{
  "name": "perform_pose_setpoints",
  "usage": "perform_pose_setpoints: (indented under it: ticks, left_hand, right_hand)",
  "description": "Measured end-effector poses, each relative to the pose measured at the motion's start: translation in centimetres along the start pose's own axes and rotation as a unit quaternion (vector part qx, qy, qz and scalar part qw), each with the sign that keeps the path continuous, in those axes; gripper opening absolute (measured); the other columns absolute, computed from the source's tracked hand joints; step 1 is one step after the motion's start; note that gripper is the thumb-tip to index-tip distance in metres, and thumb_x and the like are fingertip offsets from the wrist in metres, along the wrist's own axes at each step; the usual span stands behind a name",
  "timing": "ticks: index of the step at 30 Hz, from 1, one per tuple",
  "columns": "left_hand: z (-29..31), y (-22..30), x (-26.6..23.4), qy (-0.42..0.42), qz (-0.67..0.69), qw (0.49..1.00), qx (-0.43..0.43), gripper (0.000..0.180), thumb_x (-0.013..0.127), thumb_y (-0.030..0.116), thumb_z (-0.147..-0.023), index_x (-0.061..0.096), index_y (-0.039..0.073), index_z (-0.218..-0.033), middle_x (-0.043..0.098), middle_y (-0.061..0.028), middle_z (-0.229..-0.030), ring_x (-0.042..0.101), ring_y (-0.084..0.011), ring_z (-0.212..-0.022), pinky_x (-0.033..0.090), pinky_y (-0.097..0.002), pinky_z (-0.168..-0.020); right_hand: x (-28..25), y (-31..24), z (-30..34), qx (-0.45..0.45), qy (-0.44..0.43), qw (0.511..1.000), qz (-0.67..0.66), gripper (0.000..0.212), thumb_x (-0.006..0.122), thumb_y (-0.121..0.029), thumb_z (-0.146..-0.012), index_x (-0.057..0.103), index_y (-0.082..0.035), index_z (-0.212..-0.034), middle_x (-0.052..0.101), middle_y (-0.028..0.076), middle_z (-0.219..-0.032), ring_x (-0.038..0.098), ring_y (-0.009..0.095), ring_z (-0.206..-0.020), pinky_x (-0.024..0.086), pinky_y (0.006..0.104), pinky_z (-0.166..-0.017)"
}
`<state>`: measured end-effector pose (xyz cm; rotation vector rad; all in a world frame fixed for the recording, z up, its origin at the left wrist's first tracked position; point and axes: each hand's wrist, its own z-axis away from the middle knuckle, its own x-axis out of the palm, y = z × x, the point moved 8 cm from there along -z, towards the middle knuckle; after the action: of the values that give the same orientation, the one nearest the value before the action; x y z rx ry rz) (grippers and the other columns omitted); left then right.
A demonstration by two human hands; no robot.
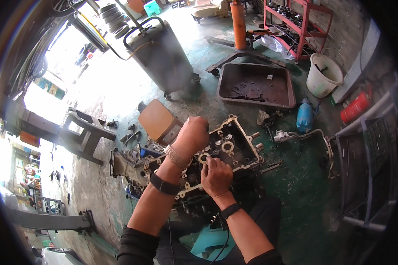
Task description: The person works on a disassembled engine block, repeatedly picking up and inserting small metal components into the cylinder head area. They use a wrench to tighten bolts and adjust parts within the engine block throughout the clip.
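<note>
An engine cylinder head (pixel 247 148) lies on its side in front of me, with dark, oily recesses and pale metal rims. Over its left half is my left hand (pixel 194 134), curled closed with its back toward me; whatever its fingers hold is hidden. Lower down, my right hand (pixel 217 176) has its fingers drawn together against the engine part, beside a pale ring-shaped seat (pixel 203 158). What those fingertips grip, if anything, is too small to make out. A second pale ring (pixel 227 146) shows to the right of both hands.
Beyond the engine part stand a cardboard box (pixel 157 118), a brown drip tray (pixel 256 98) and a tall grey tank (pixel 159 59). On the right are a blue bottle (pixel 304 115), a metal pipe (pixel 309 134) and a white bucket (pixel 323 76). A grey stool (pixel 86 134) stands left.
</note>
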<state>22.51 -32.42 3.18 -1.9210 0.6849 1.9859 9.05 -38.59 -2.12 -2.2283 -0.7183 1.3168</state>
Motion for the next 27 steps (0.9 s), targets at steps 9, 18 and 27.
perform_pose_setpoints:
  ticks: [9, 18, 27]
  left_hand:
    - [0.3, -0.7, -0.4, 0.005, 0.095, 0.985, -0.143, 0.013, 0.067, 0.011, -0.079, 0.07, -0.001, -0.083, 0.067, -0.0276, -0.09, 0.066, -0.0459, -0.091, 0.054, -0.0488, -0.081]
    - [0.9, -1.3, 0.1, -0.001, 0.096, 0.981, -0.171, 0.017, 0.07, 0.014, -0.083, 0.068, -0.003, -0.084, 0.067, -0.0282, -0.091, 0.065, -0.0454, -0.094, 0.053, -0.0489, -0.082]
    - [0.5, -0.9, 0.6, 0.024, 0.121, 0.986, -0.109, 0.015, 0.067, 0.011, -0.084, 0.067, -0.004, -0.085, 0.065, -0.0302, -0.09, 0.064, -0.0466, -0.094, 0.052, -0.0505, -0.082]
  right_hand:
    - [-0.2, -0.1, -0.1, -0.004, -0.001, 1.0, 0.002, 0.023, 0.067, -0.014, -0.082, 0.061, -0.009, -0.103, 0.061, 0.009, -0.083, 0.062, 0.031, -0.074, 0.046, 0.0438, -0.066]
    - [-0.1, -0.2, -0.1, -0.006, 0.0, 1.0, 0.011, 0.019, 0.065, -0.015, -0.084, 0.061, -0.009, -0.102, 0.06, 0.007, -0.083, 0.062, 0.028, -0.076, 0.046, 0.0416, -0.068]
    - [-0.1, -0.1, -0.1, -0.002, 0.003, 1.0, -0.006, 0.024, 0.067, -0.012, -0.08, 0.063, -0.007, -0.103, 0.063, 0.01, -0.085, 0.063, 0.032, -0.076, 0.047, 0.0443, -0.067]
